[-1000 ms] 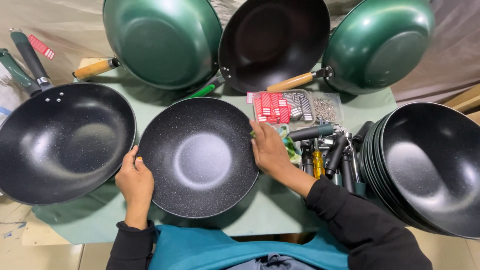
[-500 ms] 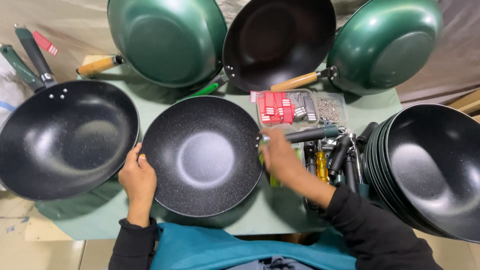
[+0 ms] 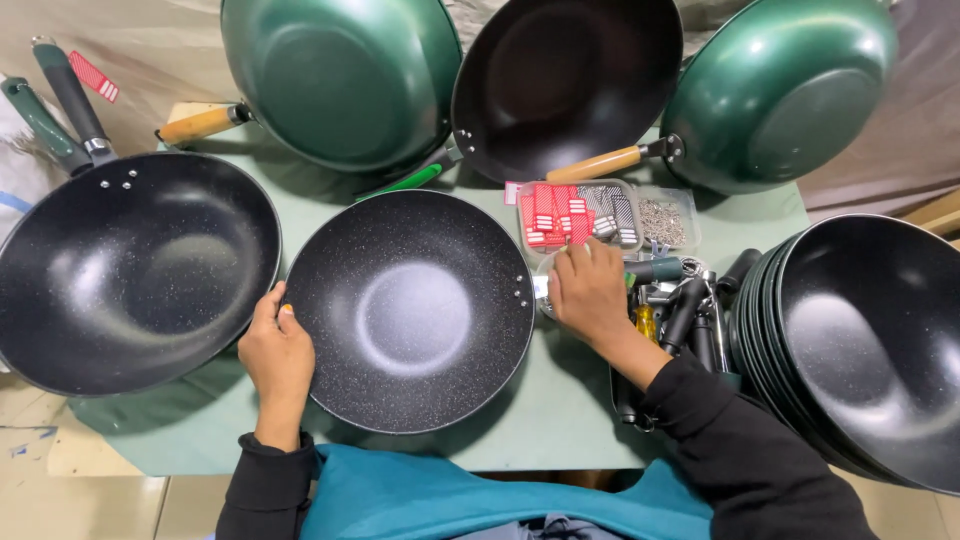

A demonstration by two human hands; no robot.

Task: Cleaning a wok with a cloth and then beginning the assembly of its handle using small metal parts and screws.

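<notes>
A black speckled wok pan [image 3: 410, 310] without a handle lies on the green table cover [image 3: 560, 420] in front of me. My left hand [image 3: 277, 355] grips its left rim, thumb over the edge. My right hand [image 3: 588, 292] rests just right of the pan's riveted rim, fingers reaching toward a clear tray of red and grey small parts [image 3: 575, 213]. Whether the right hand's fingers hold anything is hidden.
A larger black wok with a handle [image 3: 130, 270] sits to the left. Two green woks [image 3: 340, 75] [image 3: 785, 90] and a black one [image 3: 560, 85] lean at the back. A stack of black pans [image 3: 860, 340] stands right, with dark handles [image 3: 690, 310] beside it.
My right hand has moved from the pan's right rim up toward the tray of small parts. The left hand keeps its hold on the pan's left rim.
</notes>
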